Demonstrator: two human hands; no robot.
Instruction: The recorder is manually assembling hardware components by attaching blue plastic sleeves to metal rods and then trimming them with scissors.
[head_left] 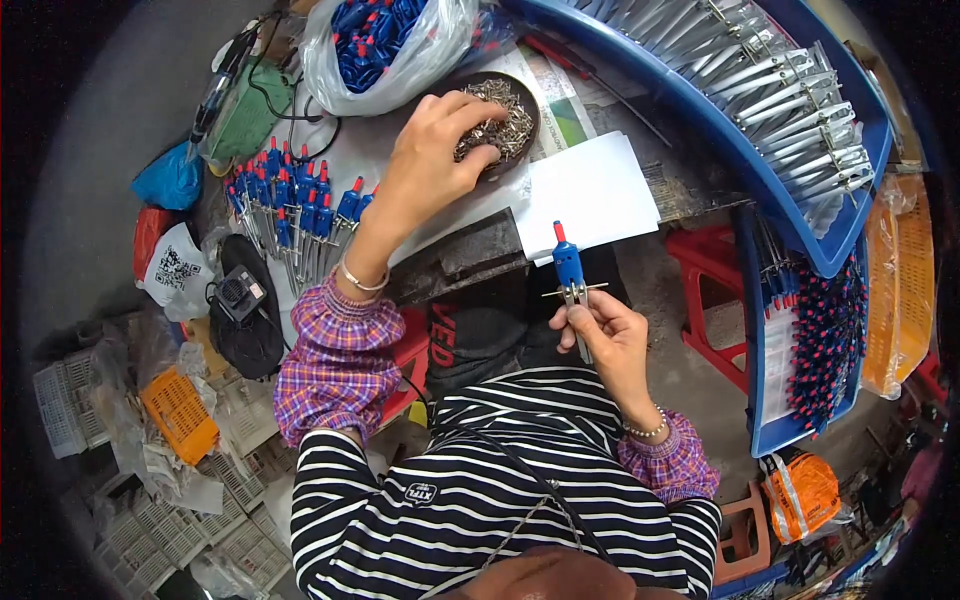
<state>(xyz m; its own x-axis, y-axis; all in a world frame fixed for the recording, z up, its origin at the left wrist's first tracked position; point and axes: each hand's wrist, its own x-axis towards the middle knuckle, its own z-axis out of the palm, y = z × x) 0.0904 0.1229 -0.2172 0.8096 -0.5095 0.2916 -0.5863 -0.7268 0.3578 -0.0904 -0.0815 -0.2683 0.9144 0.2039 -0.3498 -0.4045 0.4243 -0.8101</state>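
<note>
My left hand (440, 145) reaches over a dark round bowl (538, 118) of small metal pins or screws (512, 130). Its fingers are bent, with a gap between thumb and forefinger, and the fingertips touch the pile; nothing shows in its grasp. Below and to the right, my right hand (610, 340) pinches the metal arms of a blue tool with a red tip (567, 262). The tool stands tip away from me, with a thin metal crossbar through it. A stack of white paper (595, 190) lies just beyond it on the bench.
Several similar blue tools (290, 205) lie at the left. A clear bag (415, 85) holds blue parts. At the right, a blue tray (690, 120) carries metal parts and a lower blue bin (757, 400) holds finished-looking tools. A red stool (700, 300) stands beside the bench.
</note>
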